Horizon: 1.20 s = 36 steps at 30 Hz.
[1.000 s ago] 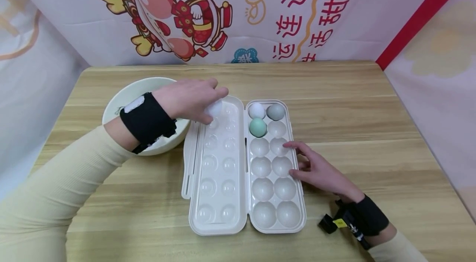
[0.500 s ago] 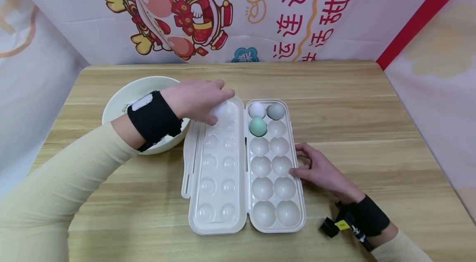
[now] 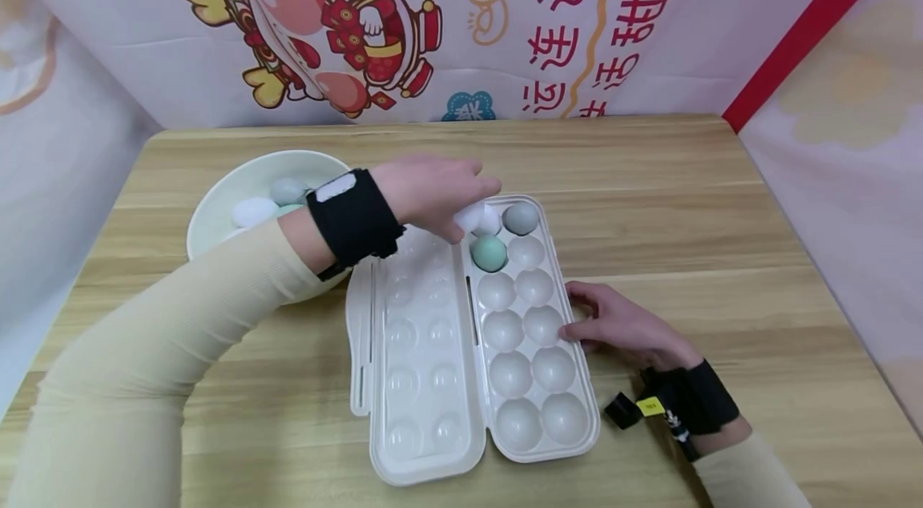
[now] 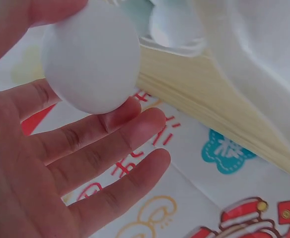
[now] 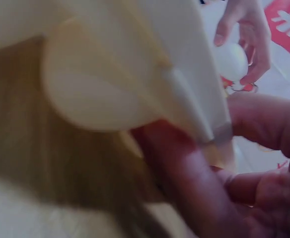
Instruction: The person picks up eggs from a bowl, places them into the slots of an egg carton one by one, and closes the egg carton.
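My left hand [image 3: 433, 191] pinches a white egg [image 4: 93, 59] between thumb and fingertips, above the far end of the opened egg carton [image 3: 427, 316]. Right beside this egg, a white egg [image 3: 491, 219] and a grey egg [image 3: 521, 218] sit in the far pockets. A green egg [image 3: 489, 253] fills the left pocket of the second row. With thumb on top and fingers below, my right hand [image 3: 623, 324] grips the carton's right rim; the right wrist view shows the rim [image 5: 184, 94] between its fingers. The left hand and its egg appear there too, blurred.
A white bowl [image 3: 205, 223] stands at the left back, partly hidden by my left arm. Among the eggs in it are a white egg [image 3: 254, 211] and a grey egg [image 3: 288, 191]. Printed cloth [image 3: 505, 91] hangs behind the wooden table [image 3: 685, 195].
My left hand has carried the white egg rightward, from over the lid to the pocket side. The right index finger has drawn back from a pocket to the rim. The carton has turned slightly.
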Tool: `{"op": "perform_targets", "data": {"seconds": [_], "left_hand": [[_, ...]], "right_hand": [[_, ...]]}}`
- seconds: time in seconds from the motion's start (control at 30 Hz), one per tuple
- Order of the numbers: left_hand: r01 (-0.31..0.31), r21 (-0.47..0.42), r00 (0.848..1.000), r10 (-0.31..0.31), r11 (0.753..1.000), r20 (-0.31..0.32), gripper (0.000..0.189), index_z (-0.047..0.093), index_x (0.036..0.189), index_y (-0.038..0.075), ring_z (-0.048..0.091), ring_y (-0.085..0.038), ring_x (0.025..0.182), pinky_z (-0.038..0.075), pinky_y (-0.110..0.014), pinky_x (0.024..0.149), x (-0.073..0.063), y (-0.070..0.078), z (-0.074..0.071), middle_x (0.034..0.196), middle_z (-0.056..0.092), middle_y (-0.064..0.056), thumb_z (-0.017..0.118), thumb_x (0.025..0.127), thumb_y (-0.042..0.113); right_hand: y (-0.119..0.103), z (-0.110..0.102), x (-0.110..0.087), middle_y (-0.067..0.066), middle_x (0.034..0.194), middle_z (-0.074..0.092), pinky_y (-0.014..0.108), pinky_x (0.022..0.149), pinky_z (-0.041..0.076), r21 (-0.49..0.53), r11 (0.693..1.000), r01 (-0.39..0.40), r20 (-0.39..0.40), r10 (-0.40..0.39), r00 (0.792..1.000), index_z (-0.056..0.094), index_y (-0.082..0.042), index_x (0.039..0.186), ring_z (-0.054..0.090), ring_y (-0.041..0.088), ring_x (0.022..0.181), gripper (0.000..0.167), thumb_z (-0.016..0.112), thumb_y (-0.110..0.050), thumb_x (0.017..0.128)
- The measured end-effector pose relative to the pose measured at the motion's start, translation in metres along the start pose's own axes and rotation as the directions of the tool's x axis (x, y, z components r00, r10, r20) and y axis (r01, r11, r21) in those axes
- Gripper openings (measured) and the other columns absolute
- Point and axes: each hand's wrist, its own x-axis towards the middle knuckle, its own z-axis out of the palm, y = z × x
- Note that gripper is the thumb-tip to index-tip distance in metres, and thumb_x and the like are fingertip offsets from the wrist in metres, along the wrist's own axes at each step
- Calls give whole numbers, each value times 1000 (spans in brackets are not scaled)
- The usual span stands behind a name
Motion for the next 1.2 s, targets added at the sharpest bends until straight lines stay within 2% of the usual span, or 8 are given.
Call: {"op": "perform_targets", "data": {"seconds": [0.3,0.67,0.9,0.97,1.13,1.2], "left_hand": [[-51,93,997,45,994,67,58,52,136,13,54,-23,93,48,-33,78,27,18,-3,119,55,-11,75,84,26],[-181,131,978,165,975,125,60,50,140,14,52,-24,108,46,-34,91,53,32,17,127,56,-11,74,85,17],[-188,115,976,173,975,128,64,44,145,14,47,-25,124,38,-35,103,66,38,25,142,45,-15,73,87,14],[-196,117,976,181,974,123,64,44,144,12,50,-25,119,39,-33,101,69,39,27,140,44,-15,73,87,14],[-230,154,971,215,961,108,58,46,138,9,56,-23,97,46,-30,87,75,41,32,126,48,-11,72,87,13],[-230,168,971,214,959,111,57,46,137,8,56,-23,95,46,-30,86,78,41,35,124,49,-10,72,86,13]], "right_hand": [[-2,-1,2,22,120,53,36,69,55,23,1000,-5,-5,6,1000,45,10,130,62,27,91,50,67,-4,87],[-3,1,1,22,120,53,36,69,55,-7,1000,8,-10,-8,1000,46,10,130,62,26,90,48,66,-6,88],[-2,2,-1,23,120,52,35,68,55,-9,1000,5,-19,-5,1000,45,11,130,62,26,89,49,66,-6,88],[-1,3,-1,23,120,53,35,68,55,-3,1000,12,-14,-12,1000,45,11,129,62,26,89,49,67,-6,88],[1,5,1,23,117,54,35,67,56,27,1000,16,-8,-16,1000,47,10,127,63,25,88,46,66,-5,88],[2,5,2,23,116,54,35,66,56,38,999,19,-8,-18,1000,47,10,127,63,25,87,45,66,-4,88]]}}
